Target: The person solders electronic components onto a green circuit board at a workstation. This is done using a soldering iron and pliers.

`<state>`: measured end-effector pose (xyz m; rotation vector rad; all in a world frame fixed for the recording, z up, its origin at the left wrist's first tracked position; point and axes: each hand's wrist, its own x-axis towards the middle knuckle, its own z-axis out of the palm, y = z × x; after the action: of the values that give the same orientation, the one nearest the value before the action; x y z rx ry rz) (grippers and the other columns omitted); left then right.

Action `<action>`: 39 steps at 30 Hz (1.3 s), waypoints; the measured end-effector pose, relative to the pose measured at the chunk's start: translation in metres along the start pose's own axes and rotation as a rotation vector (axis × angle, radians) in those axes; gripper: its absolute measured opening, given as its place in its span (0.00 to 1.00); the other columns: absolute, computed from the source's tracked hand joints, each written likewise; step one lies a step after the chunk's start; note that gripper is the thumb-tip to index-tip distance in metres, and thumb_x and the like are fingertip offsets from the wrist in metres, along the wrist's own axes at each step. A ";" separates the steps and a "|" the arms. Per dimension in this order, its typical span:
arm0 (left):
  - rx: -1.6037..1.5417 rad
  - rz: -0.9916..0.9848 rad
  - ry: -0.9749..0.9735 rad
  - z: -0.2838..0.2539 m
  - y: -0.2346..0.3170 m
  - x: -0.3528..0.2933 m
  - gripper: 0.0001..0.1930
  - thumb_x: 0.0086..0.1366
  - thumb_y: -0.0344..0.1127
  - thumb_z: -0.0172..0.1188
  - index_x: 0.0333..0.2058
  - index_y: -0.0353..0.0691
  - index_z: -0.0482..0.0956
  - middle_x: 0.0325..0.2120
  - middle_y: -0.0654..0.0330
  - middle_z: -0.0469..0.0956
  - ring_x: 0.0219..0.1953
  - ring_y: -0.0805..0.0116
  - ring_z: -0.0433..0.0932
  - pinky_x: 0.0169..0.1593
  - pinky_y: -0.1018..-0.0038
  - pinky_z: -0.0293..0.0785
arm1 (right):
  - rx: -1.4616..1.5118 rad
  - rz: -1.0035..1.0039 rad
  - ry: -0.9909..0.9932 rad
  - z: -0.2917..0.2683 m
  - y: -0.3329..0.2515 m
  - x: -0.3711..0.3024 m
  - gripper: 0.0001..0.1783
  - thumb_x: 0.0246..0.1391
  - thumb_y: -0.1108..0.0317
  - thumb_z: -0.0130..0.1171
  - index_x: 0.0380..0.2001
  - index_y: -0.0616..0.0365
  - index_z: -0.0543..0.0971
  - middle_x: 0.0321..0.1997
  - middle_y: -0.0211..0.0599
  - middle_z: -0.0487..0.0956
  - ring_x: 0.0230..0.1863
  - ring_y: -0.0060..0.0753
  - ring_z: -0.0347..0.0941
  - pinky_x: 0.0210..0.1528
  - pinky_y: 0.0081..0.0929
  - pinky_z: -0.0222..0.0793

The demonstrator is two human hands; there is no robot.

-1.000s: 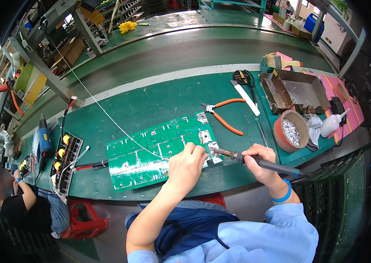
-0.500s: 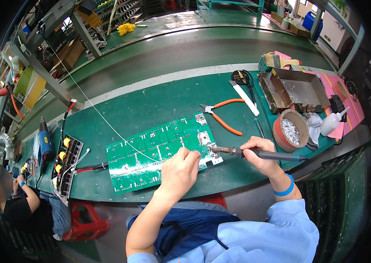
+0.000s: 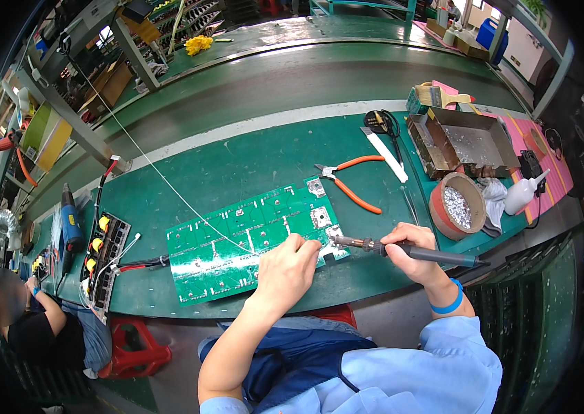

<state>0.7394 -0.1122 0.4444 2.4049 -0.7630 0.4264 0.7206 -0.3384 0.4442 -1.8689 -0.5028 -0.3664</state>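
Note:
A large green circuit board (image 3: 226, 238) lies slightly tilted on the bench in front of me. My left hand (image 3: 283, 274) is closed in a pinch over its lower right part, holding a thin solder wire (image 3: 145, 165) that runs down from the frame at upper left. My right hand (image 3: 412, 257) grips a soldering iron (image 3: 447, 257) by its dark handle. The iron's tip touches or hovers just over the silvery pads at the board's right end; I cannot tell which. Beyond the board lie orange-handled cutting pliers (image 3: 355, 190), their jaws toward the board.
At right stand a metal tray (image 3: 478, 141), a round tub (image 3: 456, 207) of silvery bits, a white squeeze bottle (image 3: 523, 194) and a brush (image 3: 447, 96). At left are a wired assembly (image 3: 107, 265) and a blue heat gun (image 3: 70, 221). A co-worker (image 3: 33, 314) sits at far left.
My right hand and the soldering iron have shifted slightly down and to the right. My left hand has edged a little to the right. The board has stayed in place.

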 end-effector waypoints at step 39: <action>-0.024 -0.005 0.031 -0.019 0.003 -0.013 0.04 0.47 0.28 0.58 0.24 0.42 0.73 0.17 0.61 0.66 0.17 0.64 0.70 0.18 0.72 0.64 | 0.248 0.192 0.003 -0.008 0.004 0.002 0.06 0.43 0.74 0.52 0.25 0.67 0.74 0.20 0.34 0.72 0.19 0.18 0.67 0.21 0.14 0.61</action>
<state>0.7252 -0.0970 0.4546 2.3719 -0.7443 0.4496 0.7245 -0.3463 0.4447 -1.6588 -0.3460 -0.1707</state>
